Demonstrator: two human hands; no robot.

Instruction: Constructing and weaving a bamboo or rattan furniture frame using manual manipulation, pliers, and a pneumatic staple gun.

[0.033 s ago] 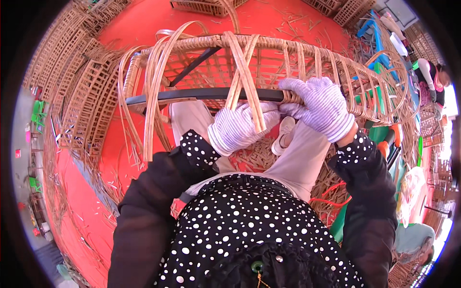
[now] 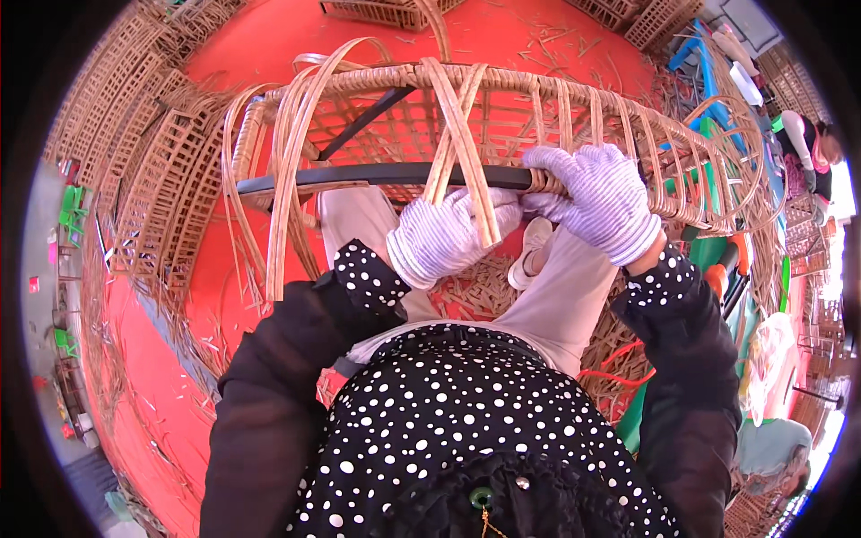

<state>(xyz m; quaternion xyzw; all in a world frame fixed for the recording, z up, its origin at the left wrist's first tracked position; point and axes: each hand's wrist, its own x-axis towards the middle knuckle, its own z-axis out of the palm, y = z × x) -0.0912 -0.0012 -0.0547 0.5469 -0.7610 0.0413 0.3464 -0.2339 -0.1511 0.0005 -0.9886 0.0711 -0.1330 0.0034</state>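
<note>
A woven wicker basket [image 2: 386, 81] with open lattice sides lies across my lap, its near edge formed by a dark flat band [image 2: 359, 176]. My right hand [image 2: 605, 202], in a striped white-lilac glove, is closed over this band where strips are wrapped round it. Just to its left, below the band, my left hand [image 2: 448, 235] wears a matching glove. Its fingers are curled together, and what they hold is hidden. Two crossed wicker strips [image 2: 459, 125] run down from the far rim, one passing over the left glove. Longer loose strips [image 2: 289, 188] hang at the basket's left end.
Stacked lattice baskets [image 2: 161, 197] line the left side. Strip scraps [image 2: 560, 40] litter the red floor [image 2: 260, 36]. At the right are a blue frame [image 2: 708, 67], bundled strips [image 2: 762, 269] and a clear plastic bag [image 2: 769, 350]. Another person [image 2: 807, 152] is at the far right.
</note>
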